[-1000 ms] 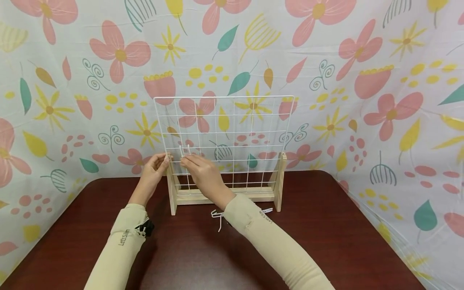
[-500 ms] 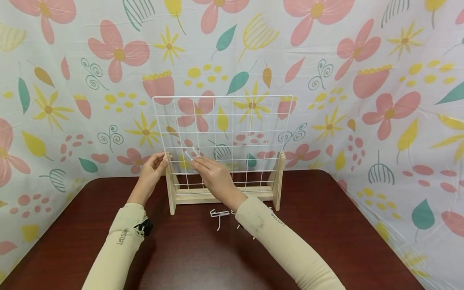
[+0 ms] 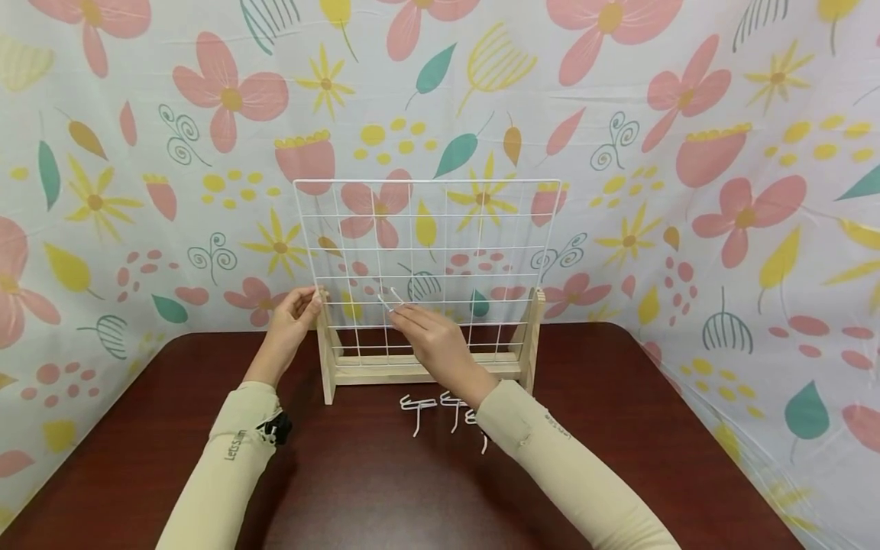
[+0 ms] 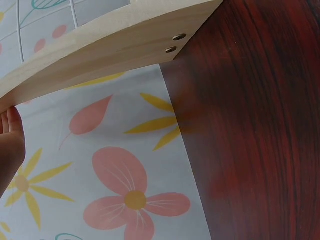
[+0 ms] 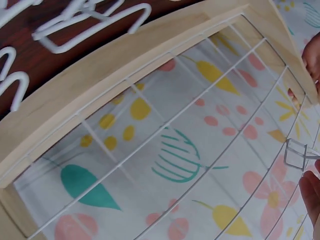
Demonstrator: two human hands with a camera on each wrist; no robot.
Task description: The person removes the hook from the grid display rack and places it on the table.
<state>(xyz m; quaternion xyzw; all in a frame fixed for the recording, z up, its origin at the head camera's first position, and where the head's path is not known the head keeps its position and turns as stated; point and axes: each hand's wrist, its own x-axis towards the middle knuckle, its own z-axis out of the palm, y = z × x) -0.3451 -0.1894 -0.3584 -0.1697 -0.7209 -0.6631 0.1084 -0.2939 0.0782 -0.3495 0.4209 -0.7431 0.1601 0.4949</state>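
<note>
A white wire grid panel [image 3: 426,181] stands upright in a wooden stand [image 3: 392,374]. My left hand [image 3: 292,321] grips the top of the stand's left post [image 3: 325,347]. In the left wrist view only its fingertips show, at the edge of the wood. In front of the grid, my right hand [image 3: 433,340] pinches a white metal hook [image 5: 296,166], its two prongs pointing up and left. The right wrist view shows the hook's squared wire end close over the grid wires.
Three more white hooks [image 3: 418,403] lie on the dark red table [image 3: 364,473] in front of the stand, one partly behind the right sleeve [image 3: 522,420]. A flowered cloth [image 3: 619,92] hangs behind and to the sides.
My right hand has moved right and slightly down across the grid, carrying the hook, which has tilted. More of the table hooks now shows. The left hand keeps its grip on the post.
</note>
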